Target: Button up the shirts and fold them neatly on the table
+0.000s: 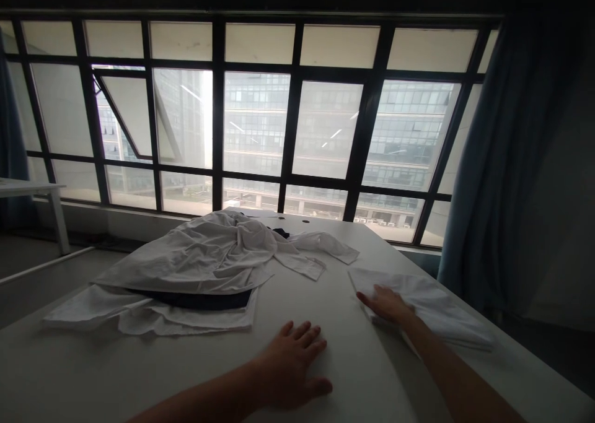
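My left hand [295, 367] is over the white table [344, 361] near its front, fingers spread, holding nothing. Farther right, my right hand [388, 303] rests on the left part of a folded white garment [437, 305], with its fingers stretched over the cloth. The folded garment lies flat at the table's right side. To the left is a loose heap of white shirts [199, 256], with sleeves trailing toward the middle. A dark navy cloth [204, 300] shows between the white layers of that heap.
Large windows [255, 119] with dark frames line the far side, one pane [125, 110] tilted open. A blue curtain [488, 163] hangs at the right. Another white table [32, 187] stands at the far left. Two dark round holes [305, 222] are in the tabletop's far end.
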A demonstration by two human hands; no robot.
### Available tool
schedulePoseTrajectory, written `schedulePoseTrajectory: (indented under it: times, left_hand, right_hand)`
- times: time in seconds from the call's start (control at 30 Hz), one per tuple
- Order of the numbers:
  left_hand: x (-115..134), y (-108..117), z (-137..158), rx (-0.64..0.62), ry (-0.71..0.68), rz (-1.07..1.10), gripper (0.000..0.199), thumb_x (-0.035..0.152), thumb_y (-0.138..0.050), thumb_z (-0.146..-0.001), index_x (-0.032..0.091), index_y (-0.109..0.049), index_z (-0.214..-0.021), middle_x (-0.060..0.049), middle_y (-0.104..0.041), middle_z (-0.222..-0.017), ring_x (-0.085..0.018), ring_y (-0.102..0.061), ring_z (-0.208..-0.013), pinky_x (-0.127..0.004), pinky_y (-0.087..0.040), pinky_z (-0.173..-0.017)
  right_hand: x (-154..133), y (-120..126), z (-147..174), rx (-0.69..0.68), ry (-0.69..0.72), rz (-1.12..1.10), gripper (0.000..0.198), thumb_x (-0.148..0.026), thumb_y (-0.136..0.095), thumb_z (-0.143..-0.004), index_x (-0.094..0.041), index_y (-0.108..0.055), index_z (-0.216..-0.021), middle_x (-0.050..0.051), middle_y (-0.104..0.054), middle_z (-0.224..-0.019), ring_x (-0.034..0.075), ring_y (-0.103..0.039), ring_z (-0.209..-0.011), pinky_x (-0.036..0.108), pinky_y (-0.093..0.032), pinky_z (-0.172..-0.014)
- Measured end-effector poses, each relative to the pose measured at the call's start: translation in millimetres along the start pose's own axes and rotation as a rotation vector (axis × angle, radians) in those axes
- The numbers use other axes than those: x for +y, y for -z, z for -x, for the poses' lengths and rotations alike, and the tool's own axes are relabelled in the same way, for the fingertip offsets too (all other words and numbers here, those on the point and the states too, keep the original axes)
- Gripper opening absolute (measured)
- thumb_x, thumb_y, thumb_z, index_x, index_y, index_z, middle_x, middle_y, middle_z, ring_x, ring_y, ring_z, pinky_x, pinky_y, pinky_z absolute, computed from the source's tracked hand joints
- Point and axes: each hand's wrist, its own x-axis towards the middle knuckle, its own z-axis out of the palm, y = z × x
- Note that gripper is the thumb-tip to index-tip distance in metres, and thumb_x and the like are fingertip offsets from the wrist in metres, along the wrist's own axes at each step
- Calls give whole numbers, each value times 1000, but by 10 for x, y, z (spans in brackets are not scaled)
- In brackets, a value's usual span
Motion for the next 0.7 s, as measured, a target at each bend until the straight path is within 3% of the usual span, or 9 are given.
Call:
schedulePoseTrajectory:
  times: [0.1,0.23,0.33,0.57,0.7]
  left_hand:
    - [-13,-3,1,12,-6,3,77,70,-32,-89,23,-29,-150,-11,-21,-157,-32,-16,-145,-57,-11,-115]
    - [-11,16,4,5,-3,8,76,69,-34,-89,24,-30,-150,-10,-20,-157,-32,-16,-145,-56,-11,-115]
    - [0,32,6,-1,7,20,76,69,-33,-89,23,-30,-149,-10,-20,-157,-31,-15,-145,-55,-10,-116]
    - [11,37,21,3,9,32,75,68,-33,-89,24,-30,-150,-9,-20,-157,-30,-15,-145,-54,-10,-116]
    - [-1,19,21,10,10,34,75,69,-33,-89,24,-31,-149,-9,-20,-157,-30,-16,-145,-55,-11,-116]
  right_hand:
    - [-171,-68,94,-55,58,1,97,-81,-30,-76,-20,-27,-151,15,-19,-158,37,-17,-144,64,-20,-107]
    - [-133,-112,124,-48,131,20,68,-55,-27,-91,-23,-26,-151,8,-21,-158,31,-16,-145,62,-19,-109]
    - [46,-94,107,-46,164,36,61,-45,-24,-94,-25,-26,-151,5,-21,-159,28,-16,-145,60,-19,-110]
    - [627,49,-37,-119,207,-6,64,-44,-30,-89,-25,-30,-150,2,-21,-158,25,-15,-146,51,-19,-114]
    - [977,81,-159,-71,192,-93,65,-38,-40,-82,-23,-41,-145,5,-32,-154,27,-26,-142,47,-23,-114]
